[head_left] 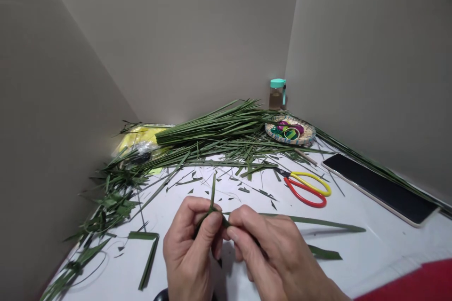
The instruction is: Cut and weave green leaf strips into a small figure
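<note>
My left hand [190, 249] and my right hand [271, 254] meet low in the middle of the head view, fingers pinched together on a folded green leaf strip [213, 193]. One end of the strip sticks up above my left fingers. Another end runs out to the right across the white table [370, 244], past my right hand. A short cut leaf piece [324, 253] lies just right of my right hand.
Red-and-yellow scissors [308, 187] lie behind my hands. A phone [379, 187] rests at the right. A bundle of long leaves [212, 127], a woven dish [290, 131] of coloured bands and a teal-capped bottle [277, 94] stand at the back. Leaf scraps [113, 197] litter the left. Cardboard walls enclose the table.
</note>
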Demonstrator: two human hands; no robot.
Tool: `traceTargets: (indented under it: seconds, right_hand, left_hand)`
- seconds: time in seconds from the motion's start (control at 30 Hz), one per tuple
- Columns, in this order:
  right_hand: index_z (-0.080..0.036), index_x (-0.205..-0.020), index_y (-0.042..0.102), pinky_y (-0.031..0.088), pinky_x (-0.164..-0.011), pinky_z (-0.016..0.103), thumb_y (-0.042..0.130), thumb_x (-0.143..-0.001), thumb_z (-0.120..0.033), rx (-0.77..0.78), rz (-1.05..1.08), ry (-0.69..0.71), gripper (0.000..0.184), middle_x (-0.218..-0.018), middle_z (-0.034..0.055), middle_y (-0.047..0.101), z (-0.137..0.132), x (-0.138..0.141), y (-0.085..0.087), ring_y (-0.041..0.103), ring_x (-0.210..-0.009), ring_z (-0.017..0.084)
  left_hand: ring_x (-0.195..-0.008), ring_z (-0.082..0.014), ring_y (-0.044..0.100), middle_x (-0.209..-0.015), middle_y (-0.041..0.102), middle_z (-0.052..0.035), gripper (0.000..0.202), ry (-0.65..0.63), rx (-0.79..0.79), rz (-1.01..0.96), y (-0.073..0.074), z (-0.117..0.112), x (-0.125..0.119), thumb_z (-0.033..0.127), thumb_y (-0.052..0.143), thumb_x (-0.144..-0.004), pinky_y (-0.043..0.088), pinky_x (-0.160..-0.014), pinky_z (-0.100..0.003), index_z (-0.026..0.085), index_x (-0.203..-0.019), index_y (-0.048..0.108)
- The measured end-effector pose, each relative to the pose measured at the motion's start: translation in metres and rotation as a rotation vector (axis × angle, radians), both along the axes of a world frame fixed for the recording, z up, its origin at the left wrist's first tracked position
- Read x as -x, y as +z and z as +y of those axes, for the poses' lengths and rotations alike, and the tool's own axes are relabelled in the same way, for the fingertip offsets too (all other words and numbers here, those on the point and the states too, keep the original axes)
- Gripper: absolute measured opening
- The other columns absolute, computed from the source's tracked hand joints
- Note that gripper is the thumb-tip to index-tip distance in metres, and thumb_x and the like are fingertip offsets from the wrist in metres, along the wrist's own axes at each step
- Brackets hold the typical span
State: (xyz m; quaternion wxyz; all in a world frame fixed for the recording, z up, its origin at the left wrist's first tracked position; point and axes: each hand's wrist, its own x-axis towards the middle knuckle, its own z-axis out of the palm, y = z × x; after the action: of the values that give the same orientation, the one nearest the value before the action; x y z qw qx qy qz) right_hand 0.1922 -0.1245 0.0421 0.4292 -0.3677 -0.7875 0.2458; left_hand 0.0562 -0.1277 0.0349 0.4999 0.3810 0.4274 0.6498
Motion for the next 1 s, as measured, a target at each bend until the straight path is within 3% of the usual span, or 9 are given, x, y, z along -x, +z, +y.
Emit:
traceTargets:
  seconds: [0.13,0.37,0.57,0.73,0.9,1.0]
  right_hand:
    - [-0.021,-0.080,0.050,0.040,-0.051,0.020,0.037,-0.095,-0.012,0.076,0.046,-0.004,0.022,-0.059,-0.0057,0.051,0.002,0.000,-0.001,0.051,-0.045,0.008]
    - [-0.022,-0.078,0.052,0.041,-0.059,0.020,0.045,-0.098,-0.014,0.144,-0.011,-0.030,0.023,-0.067,-0.0067,0.060,0.014,0.003,0.012,0.054,-0.054,0.008]
    - [-0.021,-0.080,0.057,0.039,-0.062,0.022,0.052,-0.096,-0.013,0.016,-0.025,-0.106,0.019,-0.071,-0.0056,0.064,0.019,-0.004,0.023,0.057,-0.061,0.009]
    - [-0.020,-0.087,0.060,0.041,-0.063,0.024,0.053,-0.095,-0.008,-0.204,-0.042,-0.142,0.016,-0.077,-0.0032,0.066,0.013,-0.009,0.020,0.060,-0.065,0.011]
    - [-0.015,-0.106,0.060,0.048,-0.082,0.031,0.056,-0.091,-0.002,-0.504,-0.018,-0.220,0.020,-0.095,0.0065,0.071,-0.002,-0.018,0.018,0.066,-0.087,0.018]
    - [-0.013,-0.106,0.062,0.050,-0.083,0.033,0.056,-0.088,-0.001,-0.557,-0.031,-0.272,0.023,-0.096,0.0089,0.071,-0.015,-0.025,0.018,0.066,-0.087,0.020]
  left_hand:
    - [-0.043,-0.0049,0.043,-0.052,0.056,0.0069,0.017,-0.050,0.020,-0.011,0.001,0.004,0.001,0.028,0.076,-0.082,0.035,-0.044,-0.013,0.019,-0.077,0.062]
    - [-0.044,-0.0080,0.052,-0.051,0.057,0.0066,0.016,-0.186,0.016,-0.008,0.015,0.017,0.006,0.026,0.064,-0.092,0.040,-0.049,-0.017,0.019,-0.079,0.057]
    - [-0.052,-0.0089,0.057,-0.064,0.064,0.0020,0.018,-0.279,0.011,0.072,0.029,0.017,0.010,0.027,0.057,-0.095,0.045,-0.058,-0.019,0.016,-0.082,0.062]
    - [-0.054,-0.0099,0.062,-0.065,0.070,-0.0007,0.014,-0.280,0.070,0.022,0.036,0.012,0.009,0.025,0.059,-0.094,0.046,-0.059,-0.019,0.015,-0.089,0.067]
    - [-0.054,-0.0110,0.065,-0.065,0.073,-0.0039,0.018,-0.257,0.073,-0.006,0.039,0.010,0.007,0.027,0.062,-0.092,0.049,-0.060,-0.020,0.012,-0.087,0.072]
    - [-0.055,-0.0122,0.067,-0.062,0.073,-0.0037,0.017,-0.250,0.097,-0.039,0.040,0.008,0.003,0.026,0.064,-0.091,0.049,-0.061,-0.020,0.013,-0.086,0.074]
